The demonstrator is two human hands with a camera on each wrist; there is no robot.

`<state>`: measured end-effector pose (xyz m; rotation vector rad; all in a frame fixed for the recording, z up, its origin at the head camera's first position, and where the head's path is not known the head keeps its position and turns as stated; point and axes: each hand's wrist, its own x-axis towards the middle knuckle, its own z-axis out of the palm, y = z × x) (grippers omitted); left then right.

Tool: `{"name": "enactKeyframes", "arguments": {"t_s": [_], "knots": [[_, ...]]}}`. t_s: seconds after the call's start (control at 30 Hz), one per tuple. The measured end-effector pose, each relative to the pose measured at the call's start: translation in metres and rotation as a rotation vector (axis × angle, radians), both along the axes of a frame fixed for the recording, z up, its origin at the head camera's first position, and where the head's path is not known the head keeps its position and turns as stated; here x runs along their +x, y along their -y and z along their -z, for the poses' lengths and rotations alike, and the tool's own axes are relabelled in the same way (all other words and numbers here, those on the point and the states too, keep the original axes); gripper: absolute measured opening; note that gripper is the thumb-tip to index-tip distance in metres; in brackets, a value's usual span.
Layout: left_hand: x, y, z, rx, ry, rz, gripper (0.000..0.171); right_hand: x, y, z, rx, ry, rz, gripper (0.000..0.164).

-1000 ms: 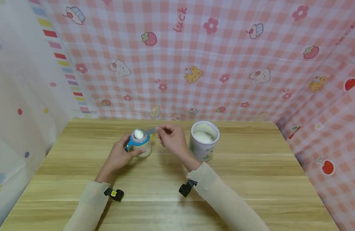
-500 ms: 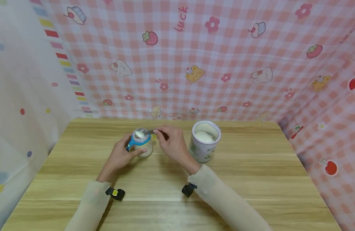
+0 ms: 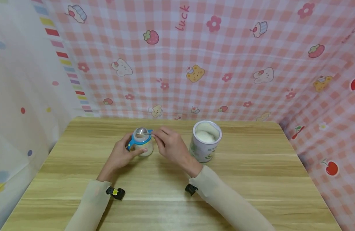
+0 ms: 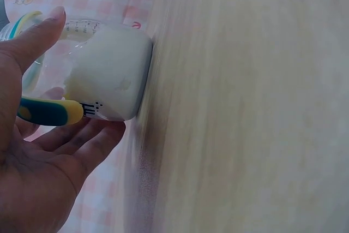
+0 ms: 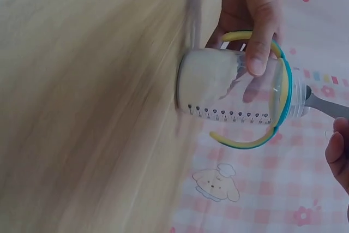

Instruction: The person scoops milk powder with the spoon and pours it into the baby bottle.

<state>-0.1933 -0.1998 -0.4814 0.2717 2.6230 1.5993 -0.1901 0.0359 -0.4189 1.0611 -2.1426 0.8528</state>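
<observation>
A clear baby bottle [image 3: 147, 150] with blue-and-yellow handles stands upright on the table, white powder [image 5: 207, 80] filling its lower part. My left hand [image 3: 122, 152] holds it, thumb on the near side and fingers behind. Above it, my right hand [image 3: 172, 143] pinches the handle of a metal spoon [image 3: 141, 131]. The spoon's bowl is tipped over at the bottle's open mouth, and its handle [image 5: 327, 105] shows at the neck in the right wrist view. I can make out no powder in the bowl. Part of the right hand's fingers is hidden in the head view.
An open can [image 3: 202, 150] of white powder stands right of my right hand, close to that forearm. The wooden table [image 3: 154, 205] meets a pink checked cloth [image 3: 171, 54] at its back edge. A pale dotted cloth [image 3: 24, 134] hangs at the left.
The spoon held a heap of white powder over the bottle; my right hand has turned it over, and its bowl now looks bare. My left hand keeps its hold on the bottle.
</observation>
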Motion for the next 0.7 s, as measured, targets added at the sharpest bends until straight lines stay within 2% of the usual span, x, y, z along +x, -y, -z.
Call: {"name": "enactKeyframes", "arguments": {"t_s": [0.17, 0.33, 0.47, 0.7], "knots": [[0.0008, 0.0008, -0.0008, -0.001, -0.011, 0.001, 0.076, -0.0009, 0.0003, 0.0009, 0.121, -0.178, 0.008, 0.011], [0.0007, 0.0006, -0.0003, 0.003, -0.012, 0.003, 0.075, 0.0005, -0.0012, -0.0003, 0.232, -0.303, 0.036, 0.02], [0.0004, 0.0009, 0.0001, 0.0, -0.017, 0.001, 0.074, 0.0023, -0.0025, -0.0003, 0.272, -0.322, 0.043, 0.024], [0.0005, 0.0005, -0.0001, 0.01, -0.01, -0.001, 0.073, 0.001, -0.0038, 0.0024, 0.228, -0.296, 0.025, 0.022]]}}
